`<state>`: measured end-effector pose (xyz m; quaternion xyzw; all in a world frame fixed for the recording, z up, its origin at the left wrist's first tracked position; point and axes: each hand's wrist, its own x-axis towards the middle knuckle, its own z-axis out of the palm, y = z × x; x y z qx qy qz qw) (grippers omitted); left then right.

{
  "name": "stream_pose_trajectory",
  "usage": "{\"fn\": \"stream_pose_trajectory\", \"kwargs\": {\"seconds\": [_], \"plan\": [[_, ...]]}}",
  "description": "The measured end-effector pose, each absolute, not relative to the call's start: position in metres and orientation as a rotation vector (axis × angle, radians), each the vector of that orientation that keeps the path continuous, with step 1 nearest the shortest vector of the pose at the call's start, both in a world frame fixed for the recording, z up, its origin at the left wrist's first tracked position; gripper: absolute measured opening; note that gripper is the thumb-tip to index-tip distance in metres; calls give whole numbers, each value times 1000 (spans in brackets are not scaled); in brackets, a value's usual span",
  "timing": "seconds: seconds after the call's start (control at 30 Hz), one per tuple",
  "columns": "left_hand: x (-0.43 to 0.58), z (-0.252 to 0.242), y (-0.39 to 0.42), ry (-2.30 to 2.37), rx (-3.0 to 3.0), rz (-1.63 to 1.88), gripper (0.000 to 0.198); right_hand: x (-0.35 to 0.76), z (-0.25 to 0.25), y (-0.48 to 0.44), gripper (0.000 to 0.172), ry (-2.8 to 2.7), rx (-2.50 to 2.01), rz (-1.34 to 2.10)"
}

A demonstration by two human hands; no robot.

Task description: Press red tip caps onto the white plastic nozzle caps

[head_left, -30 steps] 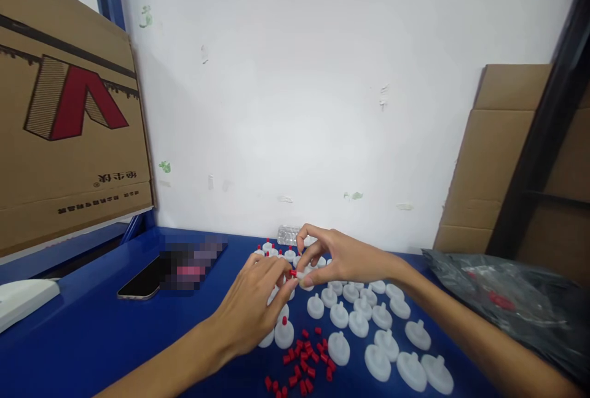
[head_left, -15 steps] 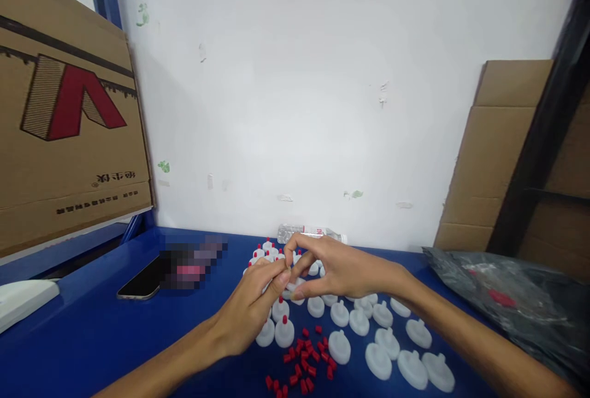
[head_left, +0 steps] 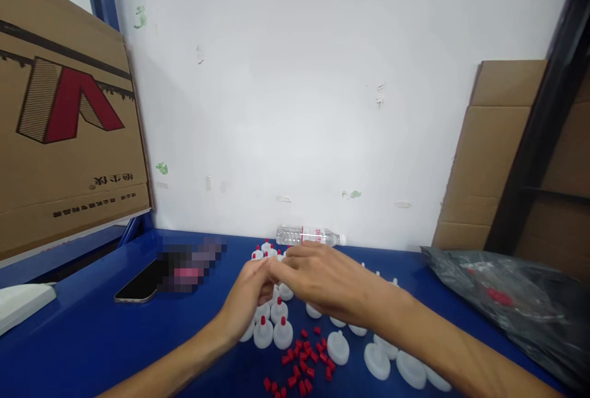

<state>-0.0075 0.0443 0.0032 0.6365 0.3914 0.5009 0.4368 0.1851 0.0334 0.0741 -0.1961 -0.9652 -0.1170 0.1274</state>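
My left hand and my right hand meet above the middle of the table. Their fingers are closed together, and whatever lies between them is hidden behind the right hand. Below and to the left stand white round lids with red tips, such as this capped lid. Loose small red caps lie scattered just in front of the hands. Under and beyond my right forearm are several white lids with bare nozzles, among them one bare lid.
A clear plastic bottle lies against the white wall. At left are a phone, a white object and a large printed carton. A dark plastic bag lies at right, near folded cardboard.
My right hand has turned over, its back now upward, and its fingers have closed over the left fingertips. My left hand has shifted slightly left. The view has moved a little.
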Motion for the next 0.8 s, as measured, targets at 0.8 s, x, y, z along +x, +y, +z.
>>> {"fn": "stream_pose_trajectory", "kwargs": {"seconds": [0.8], "plan": [[4,-4,3,814,2783,649,18,223,46,109,6,-2714,-989,38]]}}
